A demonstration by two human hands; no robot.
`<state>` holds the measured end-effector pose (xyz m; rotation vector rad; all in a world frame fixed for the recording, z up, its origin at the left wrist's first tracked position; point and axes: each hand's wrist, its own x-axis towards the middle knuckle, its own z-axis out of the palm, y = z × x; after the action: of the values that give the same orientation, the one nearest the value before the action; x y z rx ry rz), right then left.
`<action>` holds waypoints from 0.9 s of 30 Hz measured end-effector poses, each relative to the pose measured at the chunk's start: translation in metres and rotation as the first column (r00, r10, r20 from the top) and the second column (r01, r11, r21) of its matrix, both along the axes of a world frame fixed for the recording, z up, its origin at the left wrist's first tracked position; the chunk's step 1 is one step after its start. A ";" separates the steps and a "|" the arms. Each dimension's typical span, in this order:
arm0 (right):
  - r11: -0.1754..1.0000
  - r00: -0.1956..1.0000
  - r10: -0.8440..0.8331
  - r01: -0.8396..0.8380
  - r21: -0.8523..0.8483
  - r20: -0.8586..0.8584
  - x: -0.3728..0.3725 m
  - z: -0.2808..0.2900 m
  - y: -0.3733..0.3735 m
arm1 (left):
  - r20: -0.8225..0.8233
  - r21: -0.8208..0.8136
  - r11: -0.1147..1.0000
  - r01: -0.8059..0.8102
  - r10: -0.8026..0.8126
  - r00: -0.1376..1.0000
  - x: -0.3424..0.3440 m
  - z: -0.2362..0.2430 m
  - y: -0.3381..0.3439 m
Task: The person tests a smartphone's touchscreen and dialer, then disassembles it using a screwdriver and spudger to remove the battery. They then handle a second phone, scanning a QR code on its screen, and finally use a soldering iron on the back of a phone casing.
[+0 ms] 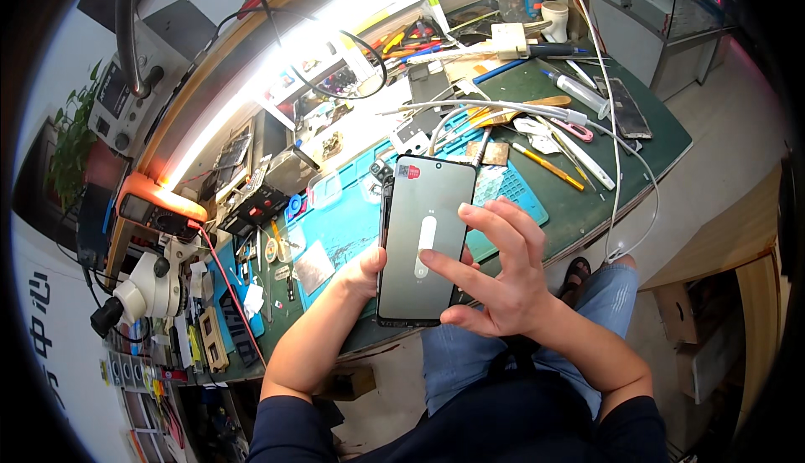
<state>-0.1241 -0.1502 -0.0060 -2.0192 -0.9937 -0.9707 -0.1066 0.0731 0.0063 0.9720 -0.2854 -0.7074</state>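
Observation:
A smartphone (424, 291) stands out over the blue work mat (323, 232), its grey screen showing a white upright slider and a small red sticker at its top left corner. A dark frame shows along its left and bottom edges. My left hand (362, 270) grips the phone from the left, thumb at the edge, the other fingers mostly hidden behind it. My right hand (495, 278) has its fingers spread, with the index fingertip on or just over the slider; nothing is held in it. A white cable runs behind the phone's top.
The green bench (650, 169) carries tools, a syringe (579, 90), loose phone parts and an orange multimeter (151, 203). A microscope (147, 299) stands at the left, under a bright strip lamp. Cables hang at the right. A wooden cabinet (704, 253) is right of my legs.

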 end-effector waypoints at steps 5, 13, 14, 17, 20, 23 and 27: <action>1.000 1.000 0.012 -0.011 -0.012 0.025 0.002 0.000 -0.002 | 0.005 0.018 1.000 0.011 -0.011 1.000 0.000 0.005 -0.002; 1.000 0.999 -0.030 0.030 -0.007 0.036 0.011 0.004 -0.006 | -0.046 0.012 1.000 -0.022 0.023 0.999 -0.004 0.014 -0.007; 0.999 0.998 -0.043 0.043 -0.003 0.040 0.013 0.004 -0.008 | -0.071 0.005 1.000 0.015 -0.014 0.997 -0.002 0.010 -0.005; 0.998 0.997 -0.066 0.065 0.026 0.034 0.019 0.010 -0.010 | -0.129 0.002 0.998 0.064 -0.063 0.990 -0.003 -0.004 0.010; 0.994 0.995 -0.093 0.091 0.055 0.033 0.026 0.011 -0.013 | -0.153 -0.011 0.996 0.088 -0.089 0.984 -0.002 -0.008 0.015; 0.991 0.995 -0.093 0.090 0.102 0.025 0.026 0.013 -0.014 | -0.173 -0.050 0.991 0.127 -0.134 0.976 0.000 -0.006 0.011; 1.000 0.997 -0.021 0.020 0.020 0.070 0.019 0.008 -0.016 | -0.171 -0.043 0.996 0.075 -0.081 0.982 -0.004 0.005 0.004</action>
<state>-0.1050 -0.1664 0.0021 -1.9948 -0.9989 -1.0649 -0.1107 0.0770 0.0109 0.8621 -0.1847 -0.8503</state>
